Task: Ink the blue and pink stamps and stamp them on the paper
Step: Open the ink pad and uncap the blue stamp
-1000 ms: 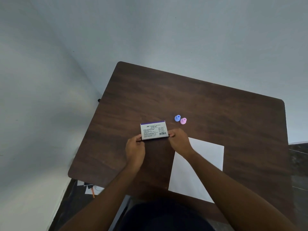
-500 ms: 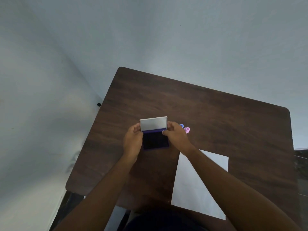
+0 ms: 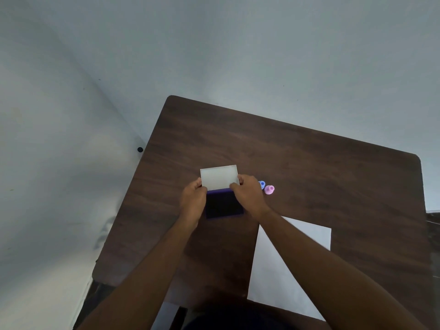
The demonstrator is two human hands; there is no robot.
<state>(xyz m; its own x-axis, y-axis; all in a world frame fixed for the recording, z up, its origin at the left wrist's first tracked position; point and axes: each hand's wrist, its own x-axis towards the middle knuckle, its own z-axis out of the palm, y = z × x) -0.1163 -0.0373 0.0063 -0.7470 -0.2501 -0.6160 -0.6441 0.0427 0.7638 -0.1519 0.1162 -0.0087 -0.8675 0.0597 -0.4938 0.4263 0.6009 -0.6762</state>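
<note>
A dark wooden table (image 3: 309, 163) with rounded corners is set into a corner of pale grey walls (image 3: 238, 44); a small black round thing (image 3: 140, 149) is seen on the wall just beside the table's left edge. A white sheet of paper (image 3: 273, 277) lies on the near right part of the table, partly covered by the right forearm. An ink pad (image 3: 223, 206) rests near the middle, its dark inked face exposed and its pale lid (image 3: 219, 177) raised upright at the far side. The lid is pinched at its left edge by the left hand (image 3: 192, 201) and at its right edge by the right hand (image 3: 250, 198). Just beyond the right hand the blue stamp (image 3: 262, 184) is partly hidden, apparently upright, with the pink stamp (image 3: 269, 189) touching or just beside it.
</note>
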